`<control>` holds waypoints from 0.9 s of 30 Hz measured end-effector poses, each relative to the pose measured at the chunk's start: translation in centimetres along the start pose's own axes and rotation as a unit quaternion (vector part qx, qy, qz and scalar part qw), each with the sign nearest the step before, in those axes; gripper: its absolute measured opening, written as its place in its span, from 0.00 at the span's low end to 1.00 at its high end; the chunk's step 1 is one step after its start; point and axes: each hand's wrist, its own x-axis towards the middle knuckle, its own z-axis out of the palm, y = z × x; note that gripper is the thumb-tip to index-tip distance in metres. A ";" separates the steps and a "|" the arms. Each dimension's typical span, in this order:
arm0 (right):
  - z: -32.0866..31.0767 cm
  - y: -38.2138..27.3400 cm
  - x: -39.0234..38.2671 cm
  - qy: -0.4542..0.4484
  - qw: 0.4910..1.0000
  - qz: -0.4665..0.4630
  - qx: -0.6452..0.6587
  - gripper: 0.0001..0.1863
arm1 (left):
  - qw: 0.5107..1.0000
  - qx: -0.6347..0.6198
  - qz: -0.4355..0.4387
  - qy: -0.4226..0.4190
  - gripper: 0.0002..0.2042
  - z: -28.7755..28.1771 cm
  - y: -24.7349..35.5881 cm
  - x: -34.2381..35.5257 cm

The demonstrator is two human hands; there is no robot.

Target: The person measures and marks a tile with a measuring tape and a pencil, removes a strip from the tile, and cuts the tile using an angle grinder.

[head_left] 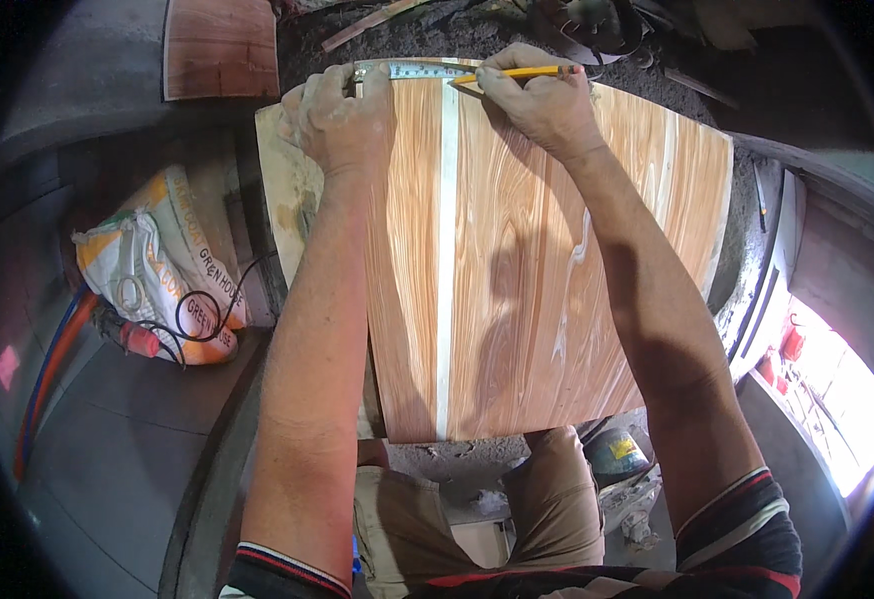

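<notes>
A large wood-grain panel (517, 299) with a pale lengthwise stripe (446, 250) lies in front of me. Along its far edge runs the pale, marked strip of a measuring tape (422, 71). My left hand (342, 120) is closed at the strip's left end, fingers curled over the panel's far edge. Dust covers this hand, and something small and metallic shows by its fingers. Pinched in my right hand (547, 110) is a yellow pencil (527, 72), tilted nearly flat. Its tip is beside the tape strip, near the top of the stripe. The fingers partly hide the tape's right end.
Left of the panel, a printed white and orange sack (172, 270) sits with a black cable (222, 314) beside it. A reddish wood-grain offcut (220, 50) rests at the far left. Near my knees stands a dark bucket (618, 454). Dark soil and scraps border the far edge.
</notes>
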 end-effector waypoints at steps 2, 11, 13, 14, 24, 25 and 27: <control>0.0 0.3 -0.1 0.000 1.000 0.004 -0.004 0.14 | 1.000 0.004 0.001 -0.003 0.14 0.1 0.1 -0.1; -0.1 0.1 0.0 -0.011 0.995 0.077 0.055 0.12 | 1.000 -0.026 0.005 0.014 0.14 0.6 -0.1 -0.2; -0.5 0.2 0.2 -0.015 0.991 -0.087 -0.105 0.10 | 1.000 -0.017 0.011 0.017 0.14 0.6 0.0 -0.3; -0.7 -0.1 0.2 -0.015 0.991 -0.086 -0.104 0.10 | 0.999 -0.026 0.008 0.019 0.14 0.6 -0.1 -0.3; -1.3 -0.7 -4.3 0.015 0.979 -0.045 -0.198 0.27 | 0.995 -0.084 0.021 0.051 0.11 -0.1 0.1 -0.7; -1.3 -1.4 -4.4 0.006 0.971 -0.034 -0.237 0.29 | 0.995 -0.086 0.023 0.054 0.11 -0.3 0.2 -0.6; -1.3 -1.9 -4.0 0.001 0.972 -0.028 -0.231 0.27 | 0.995 -0.076 0.034 0.054 0.11 -1.0 0.1 -0.2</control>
